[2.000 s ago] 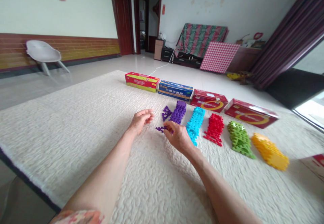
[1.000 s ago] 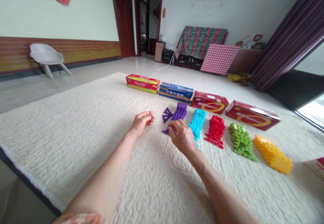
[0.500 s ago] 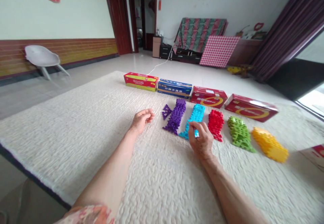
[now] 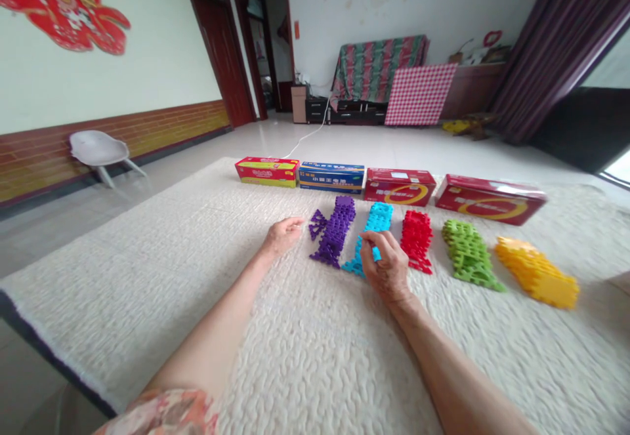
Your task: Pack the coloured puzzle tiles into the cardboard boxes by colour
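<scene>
Interlocking plastic pieces lie in slanting rows by colour: purple pieces (image 4: 338, 228), light blue pieces (image 4: 380, 217), red pieces (image 4: 417, 239), green pieces (image 4: 468, 253) and yellow pieces (image 4: 539, 272). A few loose purple pieces (image 4: 317, 224) sit just left of the purple row. My left hand (image 4: 285, 235) is beside these loose pieces, its fingers drawn together; whatever may be between them is too small to make out. Over the near part of the light blue row is my right hand (image 4: 384, 261), its fingers curled to the thumb and hiding some pieces; what it grips is hidden.
Behind the rows stand a red and yellow box (image 4: 267, 172), a blue box (image 4: 331, 178) and two dark red boxes (image 4: 399, 187), (image 4: 489, 200). All rest on a cream quilted cover (image 4: 162, 251). A white chair (image 4: 101, 149) stands on the floor at left.
The view has tilted up and shifted. My left hand has come nearer the loose purple pieces, its fingers more extended. My right hand stays over the light blue row.
</scene>
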`<state>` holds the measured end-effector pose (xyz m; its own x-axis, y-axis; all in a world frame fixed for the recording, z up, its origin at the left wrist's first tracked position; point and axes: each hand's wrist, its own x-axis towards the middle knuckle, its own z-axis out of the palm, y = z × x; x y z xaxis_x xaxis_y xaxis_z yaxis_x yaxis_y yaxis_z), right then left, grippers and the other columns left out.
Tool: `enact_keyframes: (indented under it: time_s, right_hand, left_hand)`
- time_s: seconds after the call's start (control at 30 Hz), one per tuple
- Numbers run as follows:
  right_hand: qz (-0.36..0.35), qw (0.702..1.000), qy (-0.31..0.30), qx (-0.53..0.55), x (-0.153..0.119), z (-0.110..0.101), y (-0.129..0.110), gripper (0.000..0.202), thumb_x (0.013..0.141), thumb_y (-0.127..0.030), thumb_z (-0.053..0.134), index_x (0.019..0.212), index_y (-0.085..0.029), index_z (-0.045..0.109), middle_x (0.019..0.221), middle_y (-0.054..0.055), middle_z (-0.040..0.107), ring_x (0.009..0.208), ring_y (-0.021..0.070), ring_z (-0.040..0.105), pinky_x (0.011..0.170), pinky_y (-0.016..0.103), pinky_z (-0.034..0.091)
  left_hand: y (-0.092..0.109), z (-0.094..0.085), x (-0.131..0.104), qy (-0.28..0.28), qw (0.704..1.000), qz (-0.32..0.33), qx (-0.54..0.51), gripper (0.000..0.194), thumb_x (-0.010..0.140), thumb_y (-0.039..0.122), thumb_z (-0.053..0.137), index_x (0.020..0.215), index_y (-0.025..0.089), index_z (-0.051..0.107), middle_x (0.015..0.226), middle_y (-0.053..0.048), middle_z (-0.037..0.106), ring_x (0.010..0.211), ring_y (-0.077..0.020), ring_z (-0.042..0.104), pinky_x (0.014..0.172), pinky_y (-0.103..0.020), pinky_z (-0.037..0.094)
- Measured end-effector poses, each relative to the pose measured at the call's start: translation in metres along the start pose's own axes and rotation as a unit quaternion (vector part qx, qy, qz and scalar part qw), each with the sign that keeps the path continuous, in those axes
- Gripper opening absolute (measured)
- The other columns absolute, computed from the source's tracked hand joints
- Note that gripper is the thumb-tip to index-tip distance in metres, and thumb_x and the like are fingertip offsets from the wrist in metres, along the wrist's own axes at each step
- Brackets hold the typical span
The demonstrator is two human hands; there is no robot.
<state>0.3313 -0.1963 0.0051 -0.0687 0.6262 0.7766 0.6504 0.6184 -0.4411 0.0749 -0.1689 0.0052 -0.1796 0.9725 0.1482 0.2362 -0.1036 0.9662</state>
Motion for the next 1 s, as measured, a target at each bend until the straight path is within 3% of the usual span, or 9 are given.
enact_keyframes:
  time_s: [0.1,0.2,0.33,0.43,0.53,0.77,1.0]
  right_hand:
    - [-0.010,1.000,-0.009,0.005,-0.001,0.000,-0.003,0.018,0.090,-0.021,0.046,0.092,-0.020,0.064,0.081,0.004,0.062,0.075,0.0159,0.058,0.071,0.028,0.045]
    - [-0.018,1.000,-0.016,0.001,-0.002,0.000,-0.005,0.018,0.090,-0.020,0.046,0.092,-0.020,0.063,0.081,0.004,0.063,0.077,0.0163,0.058,0.072,0.028,0.045]
    - [-0.029,0.999,-0.014,0.004,-0.002,0.001,-0.005,0.017,0.090,-0.017,0.046,0.093,-0.019,0.063,0.081,0.004,0.062,0.078,0.0164,0.058,0.073,0.027,0.045]
    - [-0.040,0.999,-0.003,0.009,-0.002,0.003,-0.004,0.016,0.090,-0.016,0.047,0.092,-0.019,0.062,0.080,0.004,0.062,0.076,0.0157,0.058,0.072,0.027,0.044]
    - [-0.051,0.999,-0.001,0.010,-0.002,0.005,-0.003,0.014,0.089,-0.016,0.048,0.092,-0.019,0.062,0.079,0.003,0.061,0.075,0.0155,0.058,0.070,0.027,0.044]
    - [-0.046,0.999,-0.010,0.011,-0.003,0.005,-0.004,0.015,0.089,-0.015,0.048,0.092,-0.019,0.062,0.079,0.003,0.061,0.074,0.0154,0.057,0.070,0.027,0.044]
    - [-0.049,0.999,-0.014,0.014,-0.003,0.006,-0.003,0.014,0.089,-0.015,0.049,0.092,-0.018,0.062,0.079,0.003,0.062,0.075,0.0157,0.058,0.071,0.027,0.044]
  left_hand:
    - [0.009,0.013,0.022,-0.051,0.988,0.099,0.104,0.038,0.055,0.009,0.070,0.090,0.024,0.075,0.116,-0.005,0.065,0.113,-0.0246,0.057,0.102,-0.033,0.041]
    - [0.013,0.021,0.041,-0.077,0.977,0.123,0.154,0.038,0.056,0.010,0.069,0.091,0.023,0.075,0.122,-0.007,0.062,0.121,-0.0276,0.053,0.110,-0.036,0.034]
    - [0.007,0.022,0.058,-0.120,0.958,0.135,0.221,0.041,0.057,0.009,0.063,0.094,0.024,0.074,0.120,-0.006,0.064,0.121,-0.0266,0.054,0.108,-0.035,0.038]
    - [0.001,0.024,0.064,-0.165,0.921,0.136,0.327,0.047,0.064,0.014,0.057,0.109,0.021,0.070,0.127,-0.006,0.060,0.125,-0.0239,0.051,0.109,-0.032,0.038]
    - [-0.002,0.029,0.066,-0.172,0.881,0.134,0.419,0.048,0.071,0.015,0.050,0.117,0.019,0.066,0.129,-0.006,0.060,0.121,-0.0204,0.053,0.107,-0.029,0.039]
    - [0.001,0.032,0.062,-0.144,0.862,0.149,0.462,0.037,0.075,0.015,0.051,0.107,0.020,0.069,0.115,-0.006,0.065,0.113,-0.0197,0.057,0.102,-0.029,0.042]
    - [0.017,0.008,0.050,-0.167,0.821,0.116,0.534,0.023,0.069,0.016,0.059,0.087,0.022,0.073,0.096,-0.004,0.070,0.096,-0.0200,0.063,0.088,-0.026,0.046]
